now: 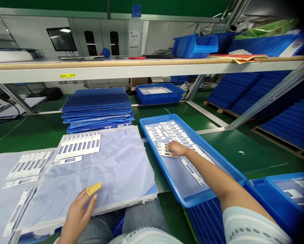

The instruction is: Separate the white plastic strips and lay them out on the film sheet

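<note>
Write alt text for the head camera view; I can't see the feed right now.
The person's right hand rests on white slotted strips in a long blue plastic tray. Their left hand, wearing a yellow finger cot, lies on a translucent sheet bearing more strips. Stacked blue plastic boards lie beyond.

Blue plastic tray [155,152], white strips [77,145] with dark blue windows, yellow ribbed finger cot [93,189], white sleeve [251,228] with grey dots

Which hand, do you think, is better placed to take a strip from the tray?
Probably the right hand: it touches the strips in the tray; the left hand rests on the sheet.
</note>
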{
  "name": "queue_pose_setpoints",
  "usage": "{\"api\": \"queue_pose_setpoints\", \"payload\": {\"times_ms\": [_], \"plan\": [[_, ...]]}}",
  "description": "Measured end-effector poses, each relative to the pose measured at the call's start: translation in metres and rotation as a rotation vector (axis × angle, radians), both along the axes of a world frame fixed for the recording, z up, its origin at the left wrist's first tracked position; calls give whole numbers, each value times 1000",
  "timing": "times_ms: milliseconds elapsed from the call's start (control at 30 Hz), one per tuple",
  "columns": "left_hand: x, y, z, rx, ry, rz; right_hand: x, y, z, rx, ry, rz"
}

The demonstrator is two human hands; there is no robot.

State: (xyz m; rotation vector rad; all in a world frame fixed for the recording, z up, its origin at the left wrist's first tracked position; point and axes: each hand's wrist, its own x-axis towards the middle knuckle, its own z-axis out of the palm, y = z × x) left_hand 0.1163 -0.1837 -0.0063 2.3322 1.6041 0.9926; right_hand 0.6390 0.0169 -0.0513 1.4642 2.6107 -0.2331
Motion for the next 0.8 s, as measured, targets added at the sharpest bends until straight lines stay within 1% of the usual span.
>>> {"api": "queue_pose_setpoints", "payload": {"times_ms": [133,233,300,367,433,467,500,567,600,633,667,733,800], "plan": [[-4,0,-5,-29,-24,14,7,-19,4,61,90,-140],[2,3,-3,-64,-97,-3,10,-39,4,113,191,-280],[8,7,2,-109,-165,-36,12,-51,5,152,261,-367],[16,11,9,-175,-247,-79,11,-61,11,197,331,-436],[26,15,16,-263,-342,-135,3,-69,22,245,402,-475],[33,17,20,-318,-402,-171,-6,-72,30,263,432,-478],[42,19,23,-385,-478,-214,-19,-74,39,282,472,-464],[62,24,27,-545,-730,-309,-60,-80,59,323,590,-390],[74,28,28,-639,-913,-349,-86,-84,69,358,692,-330],[87,32,28,-723,-1147,-367,-116,-88,79,388,797,-260],[99,36,27,-715,-1242,-354,-147,-93,87,396,865,-190],[117,46,25,-635,-1391,-306,-208,-105,99,370,924,-42],[126,52,25,-524,-1524,-246,-260,-118,103,399,899,54]]}}
